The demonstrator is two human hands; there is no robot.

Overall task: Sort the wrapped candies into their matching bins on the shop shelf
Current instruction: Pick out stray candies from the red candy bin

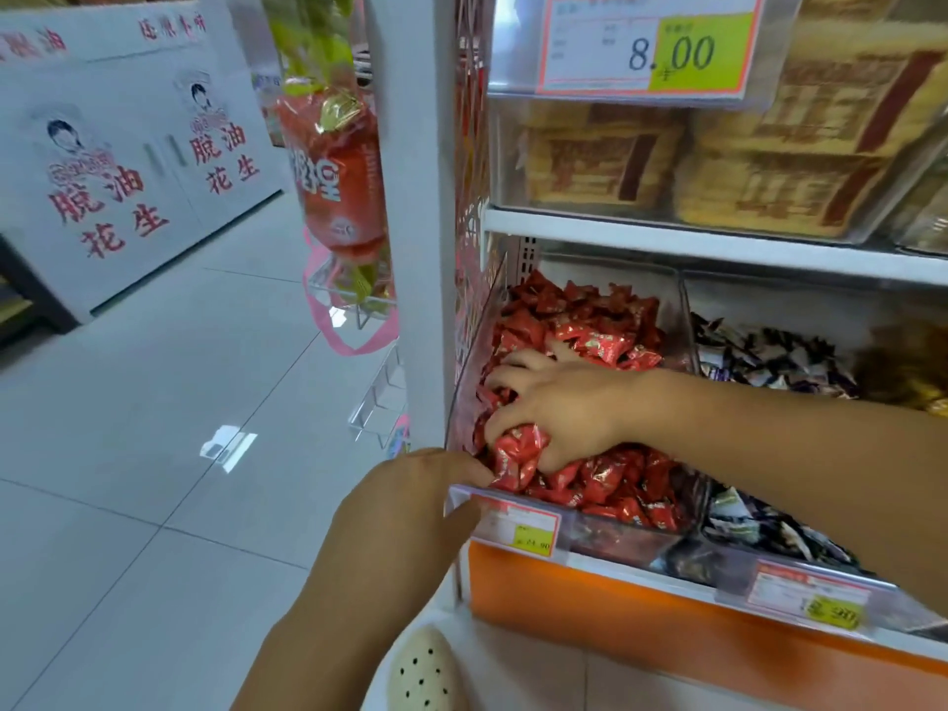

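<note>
A clear plastic bin (610, 538) on the lower shelf is full of red wrapped candies (610, 479). My right hand (559, 402) reaches into it from the right, its fingers curled round a bunch of red candies near the bin's left front. My left hand (410, 505) grips the bin's front left corner, fingers over the rim and thumb on the front by the price tag (515, 526). The neighbouring bin to the right holds dark and white wrapped candies (769, 351).
The upper shelf carries clear boxes of yellow-brown packets (605, 156) under an 8.00 price label (651, 43). Red snack bags (338, 187) hang on the shelf's left end. An orange shelf front (615, 613) runs below the bins. Tiled floor (154, 428) lies to the left.
</note>
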